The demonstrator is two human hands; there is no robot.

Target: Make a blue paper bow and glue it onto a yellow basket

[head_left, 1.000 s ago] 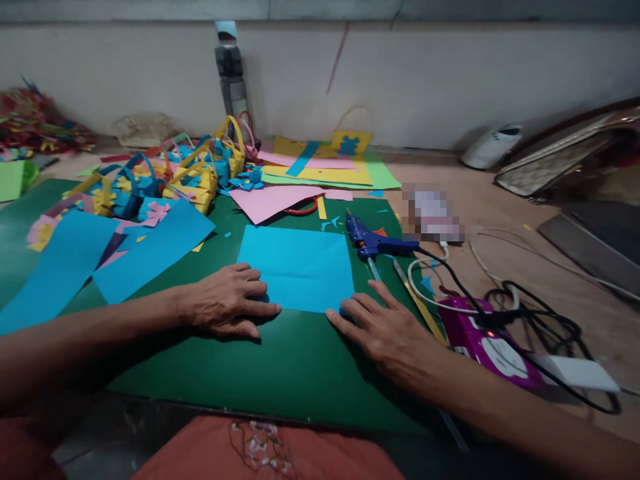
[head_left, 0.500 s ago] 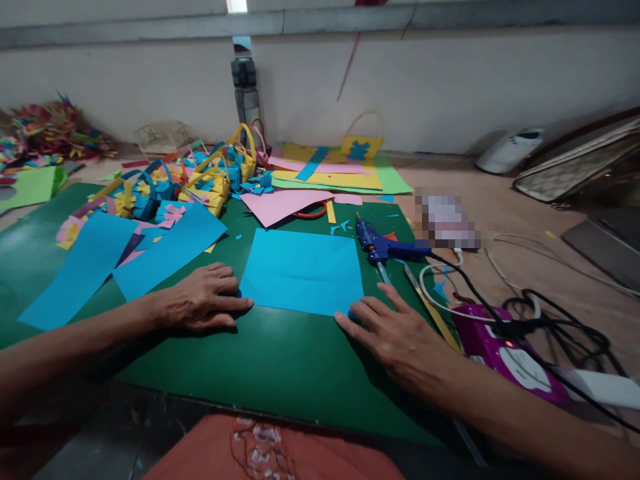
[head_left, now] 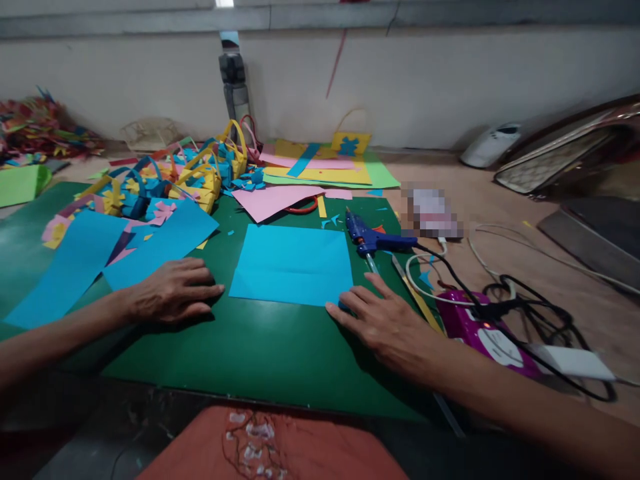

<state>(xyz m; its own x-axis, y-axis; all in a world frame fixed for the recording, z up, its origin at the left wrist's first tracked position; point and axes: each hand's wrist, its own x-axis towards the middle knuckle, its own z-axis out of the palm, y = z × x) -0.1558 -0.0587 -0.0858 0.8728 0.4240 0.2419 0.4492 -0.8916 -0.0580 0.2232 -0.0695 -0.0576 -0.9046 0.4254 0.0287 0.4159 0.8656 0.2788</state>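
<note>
A blue sheet of paper [head_left: 293, 257] lies flat on the green cutting mat [head_left: 240, 353], with a faint crease across it. My left hand [head_left: 173, 291] rests on the mat, fingers stretched out, its fingertip just short of the sheet's lower left corner. On the other side, my right hand [head_left: 377, 320] lies with spread fingers, touching the lower right corner with a fingertip. Beyond that hand is a blue glue gun [head_left: 370, 237] on its side. Two blue paper strips [head_left: 165, 247] lie behind my left hand.
Several small paper baskets [head_left: 200, 180] crowd the back left. Red-handled scissors [head_left: 303, 209] lie partly under pink paper [head_left: 270, 200]. A yellow cutter knife [head_left: 423, 300], a purple power box [head_left: 465, 320] and tangled cables are at right. Stacked coloured sheets [head_left: 345, 175] lie behind.
My left fingertip has slid left, off the sheet's lower left corner. My right hand stays at the right corner. The whole view has shifted slightly.
</note>
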